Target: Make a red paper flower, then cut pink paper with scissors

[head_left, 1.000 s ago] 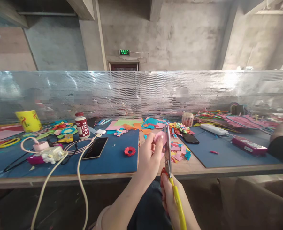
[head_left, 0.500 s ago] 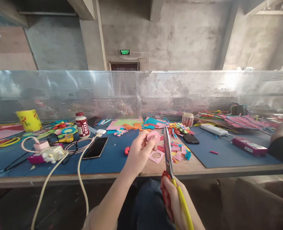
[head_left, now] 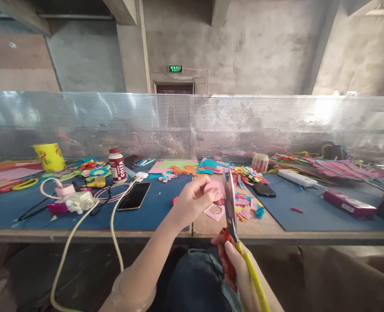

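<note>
Between the thumb and fingers of my left hand (head_left: 193, 203) is a round pink paper disc (head_left: 213, 190), held up over the table edge. My right hand (head_left: 240, 264) grips a pair of scissors (head_left: 231, 208) with one red and one yellow handle. Its blades point upward and stand slightly apart, close beside the disc's right edge. Below the disc lies a pink paper square (head_left: 215, 212) with a round hole in it. Colourful paper scraps (head_left: 245, 207) are scattered just right of the blades.
On the left are a phone (head_left: 134, 196), a Costa bottle (head_left: 117, 166), a yellow tape roll (head_left: 50, 157) and a power strip with cables (head_left: 71, 201). Paper flowers (head_left: 248, 173), a black phone (head_left: 264, 189) and a maroon box (head_left: 348, 203) lie right. A perforated metal screen (head_left: 192, 125) stands behind.
The scissor blades have opened a little and are nearer the pink disc. The whole view has shifted slightly, so the table things appear farther right.
</note>
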The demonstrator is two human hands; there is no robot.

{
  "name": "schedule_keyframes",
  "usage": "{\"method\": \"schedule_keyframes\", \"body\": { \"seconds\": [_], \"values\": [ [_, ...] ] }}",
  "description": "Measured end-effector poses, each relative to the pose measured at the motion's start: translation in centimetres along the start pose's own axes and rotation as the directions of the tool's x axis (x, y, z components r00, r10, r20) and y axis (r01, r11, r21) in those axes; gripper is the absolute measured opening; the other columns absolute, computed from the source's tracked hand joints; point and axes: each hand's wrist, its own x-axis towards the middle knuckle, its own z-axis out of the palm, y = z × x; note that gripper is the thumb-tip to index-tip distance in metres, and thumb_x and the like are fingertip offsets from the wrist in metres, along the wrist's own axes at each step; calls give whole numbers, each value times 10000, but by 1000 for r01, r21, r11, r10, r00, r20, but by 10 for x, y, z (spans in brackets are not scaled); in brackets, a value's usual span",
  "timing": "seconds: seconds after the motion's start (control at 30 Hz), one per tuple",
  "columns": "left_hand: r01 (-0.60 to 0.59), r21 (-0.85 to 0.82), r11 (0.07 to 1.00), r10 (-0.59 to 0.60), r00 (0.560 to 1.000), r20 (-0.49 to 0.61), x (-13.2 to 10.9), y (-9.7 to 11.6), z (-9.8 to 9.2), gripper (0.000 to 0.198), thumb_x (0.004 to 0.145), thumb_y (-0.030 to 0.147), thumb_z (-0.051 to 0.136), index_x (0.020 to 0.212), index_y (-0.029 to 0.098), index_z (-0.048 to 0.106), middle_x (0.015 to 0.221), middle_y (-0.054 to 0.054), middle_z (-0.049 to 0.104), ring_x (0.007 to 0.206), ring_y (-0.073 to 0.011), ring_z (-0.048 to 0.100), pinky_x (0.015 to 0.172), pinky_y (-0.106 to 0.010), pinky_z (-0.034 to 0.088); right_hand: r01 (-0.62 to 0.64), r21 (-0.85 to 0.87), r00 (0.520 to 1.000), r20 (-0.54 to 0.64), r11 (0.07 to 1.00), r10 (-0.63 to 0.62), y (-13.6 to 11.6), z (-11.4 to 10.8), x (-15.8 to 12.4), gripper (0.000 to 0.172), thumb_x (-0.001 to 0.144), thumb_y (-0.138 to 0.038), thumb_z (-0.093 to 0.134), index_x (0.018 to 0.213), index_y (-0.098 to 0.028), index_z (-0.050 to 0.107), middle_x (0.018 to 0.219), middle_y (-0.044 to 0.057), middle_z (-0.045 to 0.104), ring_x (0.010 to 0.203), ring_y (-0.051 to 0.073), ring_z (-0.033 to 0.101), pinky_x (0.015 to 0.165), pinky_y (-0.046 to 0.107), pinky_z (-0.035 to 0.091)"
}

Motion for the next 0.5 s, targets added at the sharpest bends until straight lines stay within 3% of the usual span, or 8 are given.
{"method": "schedule_keyframes", "body": {
  "seconds": [0.13, 0.5],
  "values": [
    [-2, -45, 999, 3, 999, 35, 1, 0, 1, 183, 831, 146, 453, 658, 188, 412, 633, 33, 527, 629, -87, 494, 599, -213, 374, -136, 14, 991, 5, 991, 136, 3, 4, 2, 527, 733, -690, 456, 813, -175, 532, 477, -82, 332, 358, 52, 255, 319, 177, 198],
    [43, -41, 998, -42, 998, 46, 1, -5, -2, 187, 800, 140, 481, 621, 166, 432, 635, 35, 447, 597, -71, 440, 556, -190, 365, -47, -100, 998, 27, 994, 50, -1, 4, -4, 498, 784, -654, 399, 740, -174, 524, 492, -72, 341, 366, 54, 253, 359, 199, 224]
  ]
}}
